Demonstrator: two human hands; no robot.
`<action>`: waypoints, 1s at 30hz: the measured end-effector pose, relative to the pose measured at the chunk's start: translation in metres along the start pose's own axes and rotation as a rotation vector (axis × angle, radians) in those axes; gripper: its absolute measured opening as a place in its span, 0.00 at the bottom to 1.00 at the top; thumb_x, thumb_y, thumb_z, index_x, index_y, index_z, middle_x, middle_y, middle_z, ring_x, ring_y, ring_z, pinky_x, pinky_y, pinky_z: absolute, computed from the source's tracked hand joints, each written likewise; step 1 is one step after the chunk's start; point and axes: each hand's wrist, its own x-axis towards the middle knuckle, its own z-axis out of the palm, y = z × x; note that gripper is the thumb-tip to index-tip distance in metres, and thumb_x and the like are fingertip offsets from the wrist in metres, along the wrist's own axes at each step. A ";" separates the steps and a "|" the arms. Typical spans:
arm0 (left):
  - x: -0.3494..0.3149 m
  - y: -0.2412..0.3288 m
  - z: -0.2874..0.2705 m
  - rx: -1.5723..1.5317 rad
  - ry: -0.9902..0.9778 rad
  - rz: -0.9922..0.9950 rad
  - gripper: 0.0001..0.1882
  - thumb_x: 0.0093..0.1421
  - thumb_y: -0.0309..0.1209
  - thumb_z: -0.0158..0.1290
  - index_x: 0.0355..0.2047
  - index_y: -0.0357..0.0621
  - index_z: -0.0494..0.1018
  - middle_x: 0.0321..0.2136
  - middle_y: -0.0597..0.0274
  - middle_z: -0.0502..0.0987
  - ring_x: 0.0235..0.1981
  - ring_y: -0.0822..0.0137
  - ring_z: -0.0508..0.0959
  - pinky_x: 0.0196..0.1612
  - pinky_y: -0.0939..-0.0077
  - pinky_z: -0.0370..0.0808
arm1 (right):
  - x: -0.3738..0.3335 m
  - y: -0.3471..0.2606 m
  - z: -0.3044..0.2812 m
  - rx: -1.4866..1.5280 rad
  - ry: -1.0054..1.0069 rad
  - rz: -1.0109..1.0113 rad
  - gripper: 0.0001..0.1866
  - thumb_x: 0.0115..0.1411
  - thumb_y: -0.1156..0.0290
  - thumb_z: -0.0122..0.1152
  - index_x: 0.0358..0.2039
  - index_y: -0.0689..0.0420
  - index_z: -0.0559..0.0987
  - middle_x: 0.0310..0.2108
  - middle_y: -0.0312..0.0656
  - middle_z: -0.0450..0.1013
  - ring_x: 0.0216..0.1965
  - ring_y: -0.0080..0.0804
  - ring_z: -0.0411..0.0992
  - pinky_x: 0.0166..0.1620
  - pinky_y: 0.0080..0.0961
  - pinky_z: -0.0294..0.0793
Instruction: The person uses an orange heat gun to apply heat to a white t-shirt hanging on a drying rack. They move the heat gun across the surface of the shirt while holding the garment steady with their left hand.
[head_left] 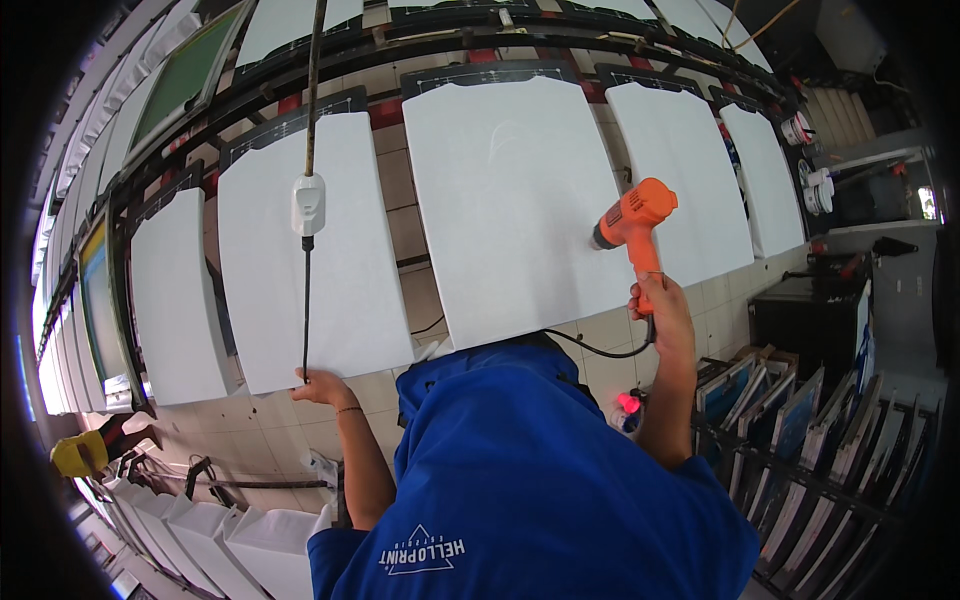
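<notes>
My right hand (662, 305) is wrapped round the handle of an orange heat gun (640, 215). Its dark nozzle points left, over a white cloth-covered board (510, 200) in front of me. From the handle's base a black cord loops toward my body. To the left, a white power socket (309, 205) hangs on a line above another white-covered board (250, 290). A black cord (306, 310) runs down from it to my left hand (325, 388), whose fingers are closed on it at the board's near edge.
More white-covered boards (680, 180) stand in a row on a dark metal frame. Framed screens (800, 410) fill a rack at lower right, beside a black cabinet (805, 320). White tubs (818, 190) are at far right. A yellow and black object (80, 455) sits at lower left.
</notes>
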 end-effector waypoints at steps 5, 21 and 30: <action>-0.002 0.004 -0.002 -0.004 -0.012 -0.025 0.32 0.67 0.41 0.42 0.57 0.23 0.48 0.47 0.27 0.65 0.44 0.41 0.73 0.47 0.55 0.71 | -0.008 0.001 -0.002 -0.017 0.008 -0.004 0.17 0.59 0.58 0.60 0.37 0.59 0.72 0.25 0.35 0.70 0.23 0.21 0.70 0.24 0.17 0.69; -0.003 0.007 -0.004 -0.046 -0.034 -0.005 0.31 0.67 0.40 0.41 0.56 0.23 0.48 0.48 0.27 0.64 0.46 0.42 0.73 0.50 0.55 0.70 | -0.028 0.004 -0.005 -0.025 -0.079 0.034 0.16 0.60 0.60 0.58 0.36 0.61 0.72 0.25 0.36 0.70 0.23 0.22 0.70 0.25 0.18 0.69; -0.002 0.004 -0.002 -0.060 -0.024 -0.042 0.31 0.66 0.39 0.42 0.56 0.23 0.48 0.50 0.28 0.63 0.48 0.42 0.71 0.51 0.56 0.70 | 0.000 -0.010 0.008 -0.034 -0.197 0.035 0.17 0.61 0.60 0.57 0.38 0.62 0.71 0.25 0.36 0.70 0.23 0.22 0.69 0.25 0.19 0.69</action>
